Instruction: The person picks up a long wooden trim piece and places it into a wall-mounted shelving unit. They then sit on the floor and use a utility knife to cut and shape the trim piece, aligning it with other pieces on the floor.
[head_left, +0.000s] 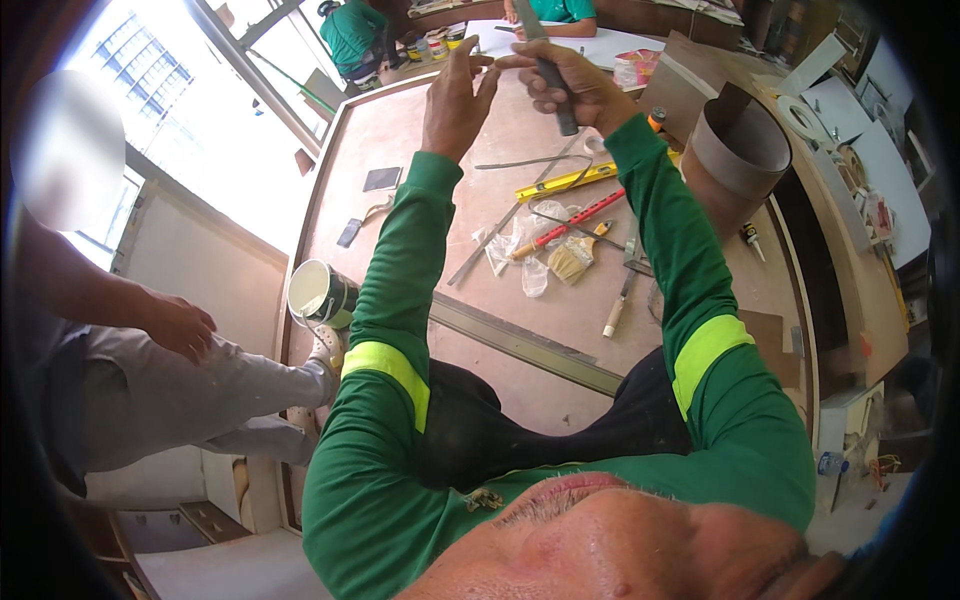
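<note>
My right hand [590, 88] is closed around a long, narrow, dark grey flat tool [557, 90], held upright over the far part of the table. The tool's upper end is paler and blurred, and its exact kind cannot be made out. My left hand [457, 100] is raised just beside it, fingers and thumb apart, its fingertips close to the right hand's pointing finger. No object shows in the left hand. Beneath my hands lie a yellow spirit level [570, 181], a red stick-like tool [580, 222] and a paintbrush [572, 258] next to crumpled clear plastic.
Across the large wooden table [400, 240], near my lap, runs a long metal straightedge [530, 343]. A paint bucket [322, 295] stands at its left edge, beside another person's leg [200, 385]. At right is a rolled brown sheet [740, 150]. Two people in green sit beyond.
</note>
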